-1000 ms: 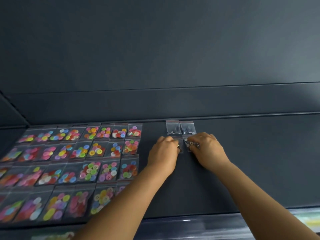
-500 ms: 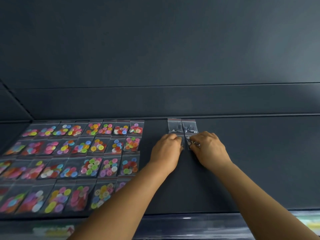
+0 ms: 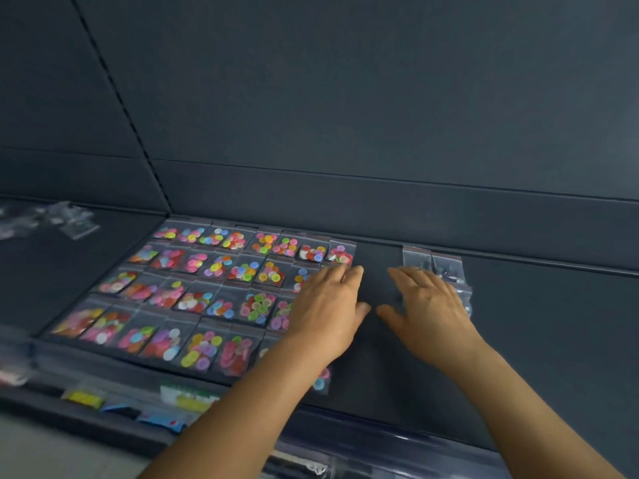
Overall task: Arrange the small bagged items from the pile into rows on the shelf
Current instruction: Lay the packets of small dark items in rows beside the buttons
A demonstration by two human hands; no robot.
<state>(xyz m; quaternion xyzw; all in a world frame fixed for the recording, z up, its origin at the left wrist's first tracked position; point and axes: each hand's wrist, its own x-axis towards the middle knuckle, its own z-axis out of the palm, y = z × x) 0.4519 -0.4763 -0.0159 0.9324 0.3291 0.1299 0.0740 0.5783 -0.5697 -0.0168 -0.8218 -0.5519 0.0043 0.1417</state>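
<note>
Small clear bags of coloured buttons (image 3: pixel 221 288) lie in several rows on the dark shelf (image 3: pixel 539 333). To their right, clear bags with small dark items (image 3: pixel 416 259) lie side by side at the back of the shelf. My left hand (image 3: pixel 328 305) hovers flat with fingers spread over the right edge of the button rows and holds nothing. Fingers apart and empty, my right hand (image 3: pixel 428 305) lies over the nearer clear bags, partly hiding them. A loose pile of clear bags (image 3: pixel 58 219) lies far left on the neighbouring shelf section.
The dark back panel (image 3: pixel 345 115) rises behind the shelf. Below the front edge, a lower shelf holds packaged goods (image 3: pixel 183 397) in yellow, green and blue. Bare shelf stretches to the right of the clear bags.
Both hands have let go of the clear bags and drawn apart, the left one moving left over the button rows. The camera has swung left, bringing the pile into view.
</note>
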